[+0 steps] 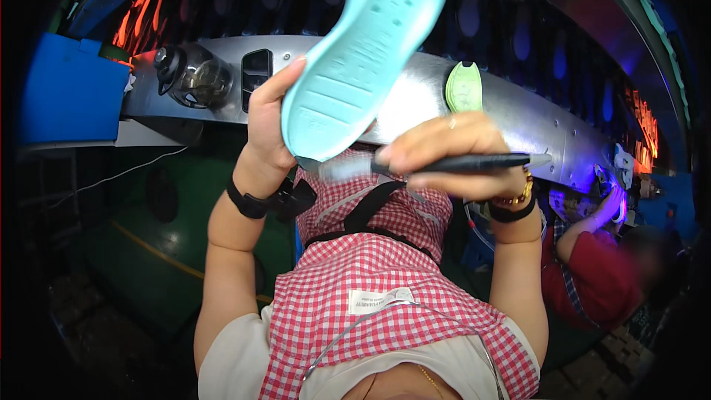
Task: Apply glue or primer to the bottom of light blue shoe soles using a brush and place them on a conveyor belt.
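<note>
A turquoise shoe sole is tilted up in front of me, its grooved and dotted face toward me. My left hand is closed round its near, left edge, with the thumb along the side and the other fingers mostly hidden behind it. Just below the sole's near end, my right hand grips a brush with a dark handle. The brush's pale bristles are blurred and close to the sole's dark-marked tip; whether they touch is unclear. Beyond my right hand, a light green shoe-shaped piece lies on the metal ledge.
Left on the ledge stand a clear jug with a black lid and a black compartment tray. A blue box is at far left. Several soles hang in a dark, orange-lit line behind the ledge. A co-worker in red sits at right.
</note>
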The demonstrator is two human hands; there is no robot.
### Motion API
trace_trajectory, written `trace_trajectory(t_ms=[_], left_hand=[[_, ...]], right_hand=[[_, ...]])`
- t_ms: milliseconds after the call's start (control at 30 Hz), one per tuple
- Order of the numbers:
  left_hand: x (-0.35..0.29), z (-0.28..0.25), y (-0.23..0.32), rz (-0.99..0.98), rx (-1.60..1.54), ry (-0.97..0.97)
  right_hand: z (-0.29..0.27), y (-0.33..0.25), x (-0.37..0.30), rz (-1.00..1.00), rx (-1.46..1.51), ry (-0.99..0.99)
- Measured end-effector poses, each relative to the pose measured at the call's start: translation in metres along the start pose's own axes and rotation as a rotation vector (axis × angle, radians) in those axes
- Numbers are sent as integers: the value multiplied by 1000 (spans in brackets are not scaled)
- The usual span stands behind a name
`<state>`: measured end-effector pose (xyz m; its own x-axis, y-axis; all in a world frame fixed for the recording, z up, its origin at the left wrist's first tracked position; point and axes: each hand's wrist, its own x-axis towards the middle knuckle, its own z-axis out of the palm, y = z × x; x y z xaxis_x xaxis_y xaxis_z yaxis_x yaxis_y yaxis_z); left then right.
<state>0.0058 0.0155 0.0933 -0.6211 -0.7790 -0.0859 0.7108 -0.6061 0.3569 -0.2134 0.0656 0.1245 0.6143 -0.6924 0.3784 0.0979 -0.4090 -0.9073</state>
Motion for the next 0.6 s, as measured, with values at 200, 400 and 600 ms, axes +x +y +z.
trace_trajectory(t_ms=[200,400,600], left_hand=[[-2,11,2,-325,439,210],[-5,10,0,-396,557,188],[-11,4,4,-349,641,208]], right_hand=[[-19,-17,13,99,-529,-491],[-13,-4,7,79,-526,-433],[-35,-18,17,37,-608,-359]])
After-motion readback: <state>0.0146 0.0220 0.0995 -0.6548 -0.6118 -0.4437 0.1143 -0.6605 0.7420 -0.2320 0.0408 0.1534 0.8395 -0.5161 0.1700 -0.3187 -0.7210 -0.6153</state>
